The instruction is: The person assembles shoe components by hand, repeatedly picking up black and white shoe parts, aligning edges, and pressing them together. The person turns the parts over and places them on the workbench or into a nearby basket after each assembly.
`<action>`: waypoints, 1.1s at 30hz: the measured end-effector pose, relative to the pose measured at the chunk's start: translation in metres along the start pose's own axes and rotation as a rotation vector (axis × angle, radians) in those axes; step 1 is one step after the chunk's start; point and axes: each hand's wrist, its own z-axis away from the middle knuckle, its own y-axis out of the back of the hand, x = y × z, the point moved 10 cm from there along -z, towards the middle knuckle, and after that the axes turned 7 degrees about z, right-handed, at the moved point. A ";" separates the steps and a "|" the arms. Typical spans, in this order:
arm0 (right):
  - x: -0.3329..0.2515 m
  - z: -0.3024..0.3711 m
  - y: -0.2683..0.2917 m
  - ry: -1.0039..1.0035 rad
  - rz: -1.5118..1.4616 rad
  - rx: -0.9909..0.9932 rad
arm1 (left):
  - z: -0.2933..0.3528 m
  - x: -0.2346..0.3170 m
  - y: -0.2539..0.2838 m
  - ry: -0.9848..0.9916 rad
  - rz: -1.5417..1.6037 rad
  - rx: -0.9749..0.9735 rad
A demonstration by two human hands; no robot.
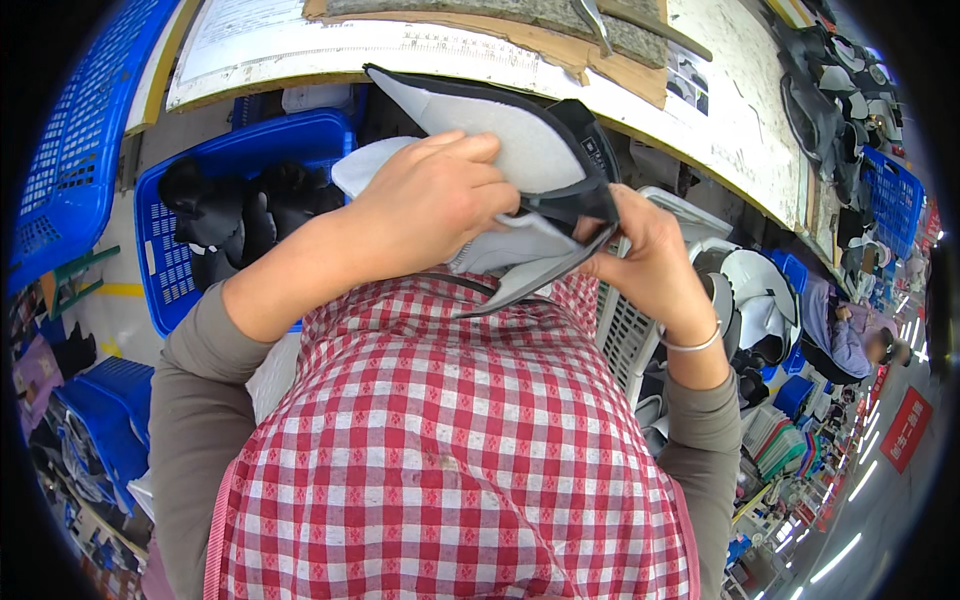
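Just above my lap, in front of the work table, I hold a shoe upper (pixel 520 145) with black edges and a pale grey lining turned outward. My left hand (pixel 435 200) is closed on its left side, the fingers curled over the lining near a zip. My right hand (pixel 645 245) pinches the black edge at the right, thumb below and fingers partly hidden behind it. Folded flaps hang between the two hands. Some of the upper is hidden behind my left hand.
A blue basket (pixel 240 135) with black shoe parts stands at the left. The work table (pixel 745 150) carries a worn board (pixel 500 22) and a metal tool (pixel 593 25). Right of me are a grey crate (pixel 628 340) and more pale uppers (pixel 755 290). Another person (pixel 865 335) sits far right.
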 end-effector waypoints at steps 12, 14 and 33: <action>-0.103 0.037 0.025 0.456 0.370 0.383 | 0.049 0.073 0.073 -0.402 -0.353 0.411; -0.104 0.042 0.021 0.465 0.406 0.471 | 0.053 0.071 0.073 -0.394 -0.304 0.396; -0.006 0.003 -0.009 -0.146 0.332 0.113 | 0.021 0.011 -0.003 -0.096 -0.053 0.035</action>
